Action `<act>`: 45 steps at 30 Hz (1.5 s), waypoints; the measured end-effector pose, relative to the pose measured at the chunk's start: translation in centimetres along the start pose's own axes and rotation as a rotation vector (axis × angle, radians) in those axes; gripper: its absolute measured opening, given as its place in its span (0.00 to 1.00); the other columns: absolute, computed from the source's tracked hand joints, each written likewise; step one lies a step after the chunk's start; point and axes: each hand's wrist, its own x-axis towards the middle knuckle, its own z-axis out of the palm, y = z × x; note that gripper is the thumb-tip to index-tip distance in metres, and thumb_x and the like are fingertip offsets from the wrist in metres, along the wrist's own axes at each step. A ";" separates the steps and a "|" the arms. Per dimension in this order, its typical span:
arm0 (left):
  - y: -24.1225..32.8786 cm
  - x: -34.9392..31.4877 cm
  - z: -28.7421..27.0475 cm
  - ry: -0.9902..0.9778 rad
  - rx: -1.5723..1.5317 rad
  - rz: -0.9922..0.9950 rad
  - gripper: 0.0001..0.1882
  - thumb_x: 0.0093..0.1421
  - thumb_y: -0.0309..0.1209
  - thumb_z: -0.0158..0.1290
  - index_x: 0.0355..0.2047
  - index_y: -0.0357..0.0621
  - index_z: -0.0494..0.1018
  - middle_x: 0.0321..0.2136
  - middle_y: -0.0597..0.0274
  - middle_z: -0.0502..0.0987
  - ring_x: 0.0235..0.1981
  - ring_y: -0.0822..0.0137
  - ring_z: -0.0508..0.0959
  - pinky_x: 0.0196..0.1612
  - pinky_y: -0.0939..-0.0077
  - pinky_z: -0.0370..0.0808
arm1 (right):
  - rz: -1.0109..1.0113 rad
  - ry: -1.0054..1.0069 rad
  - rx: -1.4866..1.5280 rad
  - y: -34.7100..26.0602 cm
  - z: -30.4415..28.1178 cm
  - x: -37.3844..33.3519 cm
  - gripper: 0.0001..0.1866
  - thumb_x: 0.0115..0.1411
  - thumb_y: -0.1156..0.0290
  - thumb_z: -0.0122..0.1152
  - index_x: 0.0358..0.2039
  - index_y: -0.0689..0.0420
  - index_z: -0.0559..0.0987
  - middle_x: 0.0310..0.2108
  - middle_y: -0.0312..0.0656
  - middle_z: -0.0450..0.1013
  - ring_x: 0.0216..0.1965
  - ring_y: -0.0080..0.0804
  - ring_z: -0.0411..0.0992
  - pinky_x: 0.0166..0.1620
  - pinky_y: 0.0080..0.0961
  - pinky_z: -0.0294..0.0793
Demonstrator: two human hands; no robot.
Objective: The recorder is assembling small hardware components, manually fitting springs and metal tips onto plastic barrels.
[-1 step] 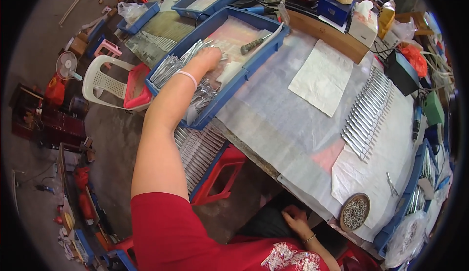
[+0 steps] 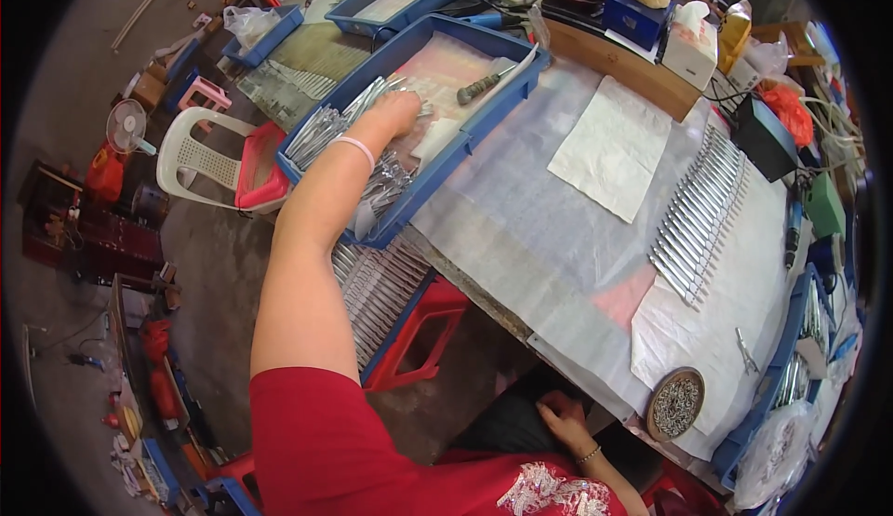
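My left hand [image 2: 400, 112] reaches into a long blue tray [image 2: 451, 148], its fingers curled down among thin silver metal pieces [image 2: 321, 134]. What they grip there is hidden. More of these pieces lie by my wrist, partly in clear wrapping. A short dark-handled tool [image 2: 478, 89] rests at the tray's far right end. My right hand [image 2: 566, 420] lies loosely on my dark trousers at the table's front edge, fingers apart and holding nothing.
Silver metal rods [image 2: 699, 214] lie in a slanting row at right, near a round dish [image 2: 675, 404] of small metal parts and tweezers [image 2: 746, 351]. White paper [image 2: 611, 148] covers mid-table. A wooden strip [image 2: 623, 67] borders the back. A red stool [image 2: 419, 335] stands below.
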 end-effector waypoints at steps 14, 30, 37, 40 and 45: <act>-2.9 1.2 1.1 0.014 -0.288 0.020 0.15 0.54 0.20 0.38 0.43 0.30 0.64 0.40 0.34 0.72 0.46 0.45 0.72 0.48 0.60 0.68 | 0.059 -0.007 -0.046 -0.4 -0.1 0.0 0.10 0.53 0.67 0.59 0.32 0.59 0.76 0.26 0.42 0.76 0.29 0.27 0.75 0.35 0.23 0.73; 7.7 -8.4 -10.7 0.424 -0.562 0.371 0.15 0.63 0.35 0.32 0.37 0.34 0.62 0.37 0.39 0.72 0.39 0.43 0.73 0.43 0.53 0.67 | 0.063 -0.021 0.059 1.5 0.6 0.1 0.11 0.54 0.64 0.58 0.32 0.59 0.77 0.23 0.46 0.75 0.26 0.34 0.75 0.32 0.27 0.73; 19.4 -13.3 -3.6 0.300 -0.274 0.626 0.07 0.56 0.27 0.41 0.33 0.38 0.63 0.33 0.48 0.72 0.37 0.50 0.74 0.36 0.59 0.72 | -0.087 0.012 0.043 1.4 0.4 -1.2 0.08 0.57 0.69 0.58 0.31 0.60 0.74 0.18 0.34 0.70 0.19 0.18 0.67 0.23 0.18 0.66; 21.1 -13.7 -2.0 0.351 -0.237 0.594 0.05 0.54 0.26 0.42 0.31 0.39 0.61 0.31 0.49 0.70 0.37 0.53 0.73 0.33 0.60 0.72 | -0.136 0.019 0.044 1.5 -0.4 -3.2 0.08 0.57 0.69 0.57 0.34 0.60 0.74 0.20 0.36 0.71 0.21 0.19 0.68 0.25 0.19 0.68; 22.2 -14.1 -1.7 0.396 -0.169 0.608 0.10 0.54 0.26 0.42 0.37 0.37 0.63 0.34 0.51 0.69 0.36 0.52 0.72 0.33 0.61 0.73 | -0.005 -0.074 -0.022 -0.2 -2.8 -6.8 0.11 0.54 0.68 0.57 0.36 0.61 0.74 0.28 0.48 0.74 0.31 0.36 0.75 0.35 0.28 0.72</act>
